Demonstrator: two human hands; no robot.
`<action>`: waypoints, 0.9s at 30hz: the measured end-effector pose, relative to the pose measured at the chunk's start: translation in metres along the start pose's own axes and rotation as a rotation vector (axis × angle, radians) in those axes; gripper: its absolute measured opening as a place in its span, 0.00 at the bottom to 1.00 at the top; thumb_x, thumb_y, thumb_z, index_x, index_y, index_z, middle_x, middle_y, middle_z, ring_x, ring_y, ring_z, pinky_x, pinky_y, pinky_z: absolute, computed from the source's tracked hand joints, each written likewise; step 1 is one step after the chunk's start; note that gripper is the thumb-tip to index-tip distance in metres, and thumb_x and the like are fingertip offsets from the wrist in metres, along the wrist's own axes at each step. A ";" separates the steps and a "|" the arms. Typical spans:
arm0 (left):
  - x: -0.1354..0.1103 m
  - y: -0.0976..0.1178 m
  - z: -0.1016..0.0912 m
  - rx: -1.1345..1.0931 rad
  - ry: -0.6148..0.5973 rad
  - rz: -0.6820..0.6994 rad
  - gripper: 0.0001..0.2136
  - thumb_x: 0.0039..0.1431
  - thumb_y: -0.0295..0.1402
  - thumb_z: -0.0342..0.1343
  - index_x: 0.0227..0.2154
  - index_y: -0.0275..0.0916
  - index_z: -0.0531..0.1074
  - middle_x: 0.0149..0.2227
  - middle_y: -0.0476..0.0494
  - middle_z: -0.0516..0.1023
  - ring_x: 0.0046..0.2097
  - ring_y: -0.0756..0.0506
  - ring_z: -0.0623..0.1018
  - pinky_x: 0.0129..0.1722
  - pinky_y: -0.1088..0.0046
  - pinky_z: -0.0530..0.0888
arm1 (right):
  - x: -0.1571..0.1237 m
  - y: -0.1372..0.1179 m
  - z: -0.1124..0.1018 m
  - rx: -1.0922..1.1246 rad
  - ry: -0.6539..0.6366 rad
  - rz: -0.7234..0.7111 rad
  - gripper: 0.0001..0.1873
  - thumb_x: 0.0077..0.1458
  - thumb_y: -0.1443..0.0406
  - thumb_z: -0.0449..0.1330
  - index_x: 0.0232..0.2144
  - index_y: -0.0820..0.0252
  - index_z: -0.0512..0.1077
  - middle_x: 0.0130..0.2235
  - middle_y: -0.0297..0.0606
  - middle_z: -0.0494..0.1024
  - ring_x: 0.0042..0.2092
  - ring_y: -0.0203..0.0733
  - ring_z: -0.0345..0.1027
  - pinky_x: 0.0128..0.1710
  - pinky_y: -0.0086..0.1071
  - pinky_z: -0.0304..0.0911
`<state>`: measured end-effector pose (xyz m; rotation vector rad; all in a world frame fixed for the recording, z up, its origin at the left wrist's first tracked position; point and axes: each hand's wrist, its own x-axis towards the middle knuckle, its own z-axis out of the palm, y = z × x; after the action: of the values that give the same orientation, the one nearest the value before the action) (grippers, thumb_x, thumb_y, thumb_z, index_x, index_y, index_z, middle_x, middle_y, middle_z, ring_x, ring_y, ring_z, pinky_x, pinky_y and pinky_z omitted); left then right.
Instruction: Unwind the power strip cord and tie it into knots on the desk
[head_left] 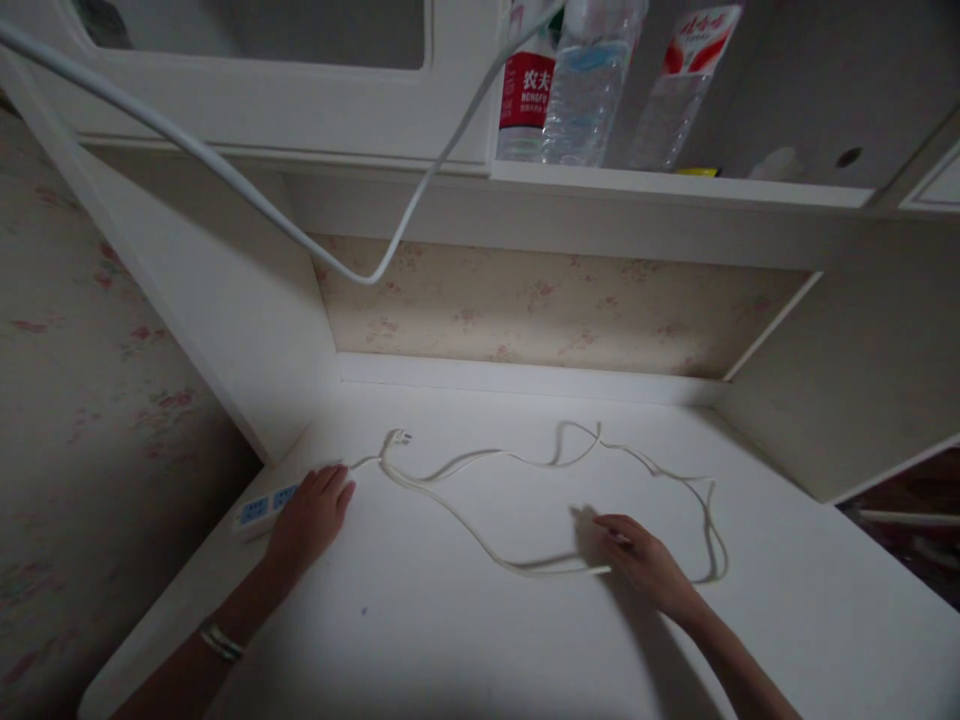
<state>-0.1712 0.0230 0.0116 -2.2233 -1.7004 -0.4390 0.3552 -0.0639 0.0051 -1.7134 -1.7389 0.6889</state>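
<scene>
From where I stand, I see the person's left hand (311,515) lying over one end of a white power strip (255,508), its fingers side by side; I cannot tell whether it grips. The blue sockets show just beyond this hand, on its outer side. The cord (525,572) runs in a wide loop over the tabletop (450,640), between both hands and beyond them. Its plug (401,437) lies ahead of the left hand, toward the right hand (637,560), whose fingers are bent close beside the cord; whether they pinch it, I cannot tell.
</scene>
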 end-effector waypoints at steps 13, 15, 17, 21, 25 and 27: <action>0.094 0.062 0.025 -0.192 -0.438 -0.110 0.23 0.55 0.41 0.54 0.52 0.37 0.63 0.48 0.36 0.75 0.48 0.41 0.75 0.46 0.67 0.68 | 0.037 0.127 -0.108 -0.486 0.351 0.705 0.40 0.49 0.52 0.53 0.60 0.69 0.58 0.50 0.63 0.71 0.48 0.63 0.70 0.41 0.47 0.66; 0.093 0.062 0.027 -0.218 -0.429 -0.104 0.23 0.57 0.38 0.52 0.55 0.38 0.61 0.49 0.37 0.74 0.48 0.42 0.75 0.48 0.67 0.67 | 0.036 0.141 -0.115 -0.477 0.328 0.649 0.31 0.49 0.55 0.52 0.53 0.64 0.67 0.44 0.57 0.76 0.45 0.61 0.72 0.40 0.46 0.66; 0.090 0.062 0.027 -0.241 -0.421 -0.097 0.22 0.59 0.37 0.50 0.56 0.39 0.60 0.50 0.36 0.73 0.50 0.42 0.74 0.49 0.67 0.66 | 0.034 0.152 -0.124 -0.472 0.328 0.611 0.22 0.48 0.57 0.51 0.40 0.61 0.74 0.39 0.55 0.78 0.42 0.61 0.73 0.38 0.46 0.66; 0.087 0.060 0.023 -0.286 -0.425 -0.064 0.24 0.56 0.38 0.53 0.56 0.40 0.60 0.50 0.38 0.73 0.51 0.42 0.73 0.50 0.69 0.65 | 0.032 0.166 -0.140 -0.455 0.392 0.559 0.23 0.48 0.55 0.51 0.40 0.63 0.73 0.41 0.57 0.77 0.42 0.58 0.72 0.38 0.44 0.66; 0.084 0.056 0.020 -0.366 -0.482 -0.120 0.31 0.51 0.41 0.57 0.57 0.41 0.57 0.47 0.40 0.74 0.45 0.41 0.76 0.43 0.69 0.69 | 0.040 0.166 -0.129 -0.425 0.467 0.379 0.35 0.44 0.47 0.53 0.47 0.68 0.68 0.43 0.59 0.74 0.41 0.56 0.72 0.39 0.42 0.66; 0.081 0.054 0.018 -0.421 -0.514 -0.171 0.33 0.49 0.42 0.59 0.58 0.41 0.55 0.46 0.41 0.74 0.43 0.42 0.76 0.42 0.69 0.69 | 0.050 0.161 -0.115 -0.435 0.472 0.294 0.33 0.44 0.47 0.53 0.44 0.67 0.70 0.44 0.59 0.73 0.43 0.56 0.71 0.40 0.42 0.66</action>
<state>-0.0975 0.0875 0.0261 -2.6696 -2.2420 -0.3000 0.5500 -0.0136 -0.0292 -2.2322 -1.3774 -0.0062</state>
